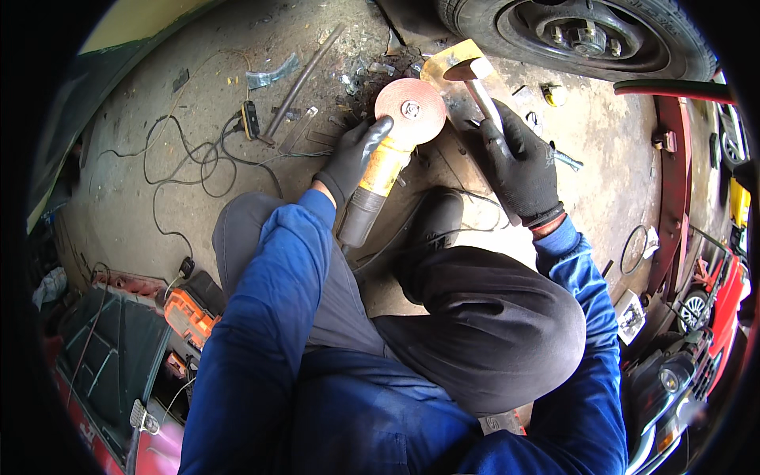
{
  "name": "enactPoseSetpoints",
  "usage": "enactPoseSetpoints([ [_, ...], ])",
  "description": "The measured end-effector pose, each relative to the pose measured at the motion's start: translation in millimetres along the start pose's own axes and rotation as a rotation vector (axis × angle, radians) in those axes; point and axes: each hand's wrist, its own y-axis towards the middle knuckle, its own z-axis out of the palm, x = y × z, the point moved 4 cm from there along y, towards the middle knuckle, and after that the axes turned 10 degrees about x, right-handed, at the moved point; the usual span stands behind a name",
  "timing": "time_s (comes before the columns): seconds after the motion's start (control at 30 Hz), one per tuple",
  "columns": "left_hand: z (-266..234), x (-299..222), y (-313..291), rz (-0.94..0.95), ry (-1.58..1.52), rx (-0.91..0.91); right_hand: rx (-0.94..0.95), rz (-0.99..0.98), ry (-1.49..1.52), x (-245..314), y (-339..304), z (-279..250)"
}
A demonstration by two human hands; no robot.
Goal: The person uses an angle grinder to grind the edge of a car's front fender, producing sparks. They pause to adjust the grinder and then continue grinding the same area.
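- Left hand (354,154), black-gloved, wrapped round the neck of a yellow angle grinder (378,180); fingers curled up beside the reddish disc (409,110), at centre of the frame, slightly above the middle.
- Right hand (522,166), also gloved, closed round the handle of a hammer (477,81), right of centre; head up and away, just over a flat metal plate (463,99) on the floor.
- Grinder: stiff and probably fairly heavy, nose-weighted by the disc; best taken by the yellow body or dark rear barrel, never by the thin, brittle-looking disc.
- Hammer: rigid, top-heavy; handle the only sensible hold, lower down for more swing.
- Plate: thin, hard, likely sharp-edged; lying flat beneath both tools, touching neither for certain.
- Lower in the frame: blue sleeves, dark trousers, knees bent in a crouch.
- Lower left: an orange tool case (188,315).
- Upper left: loose black cable (178,162) trailing over the concrete floor (134,119), a long metal rod (302,79) beside it.
- Top right: a car wheel (582,36).
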Motion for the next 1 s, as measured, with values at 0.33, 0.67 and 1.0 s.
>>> enactPoseSetpoints([
  [0.33, 0.5, -6.3, 0.6, 0.014, -0.004, -0.079, 0.016, -0.019, -0.009, -2.0, -1.0, 4.3],
  [0.67, 2.8, -7.4, -1.2, -0.009, 0.002, -0.069, 0.020, -0.057, -0.058, 1.0, 2.2, 6.6],
  [1.0, 2.3, -7.8, 0.7, 0.034, 0.005, -0.076, 0.011, -0.091, -0.102, 7.4, 3.9, 4.8],
])
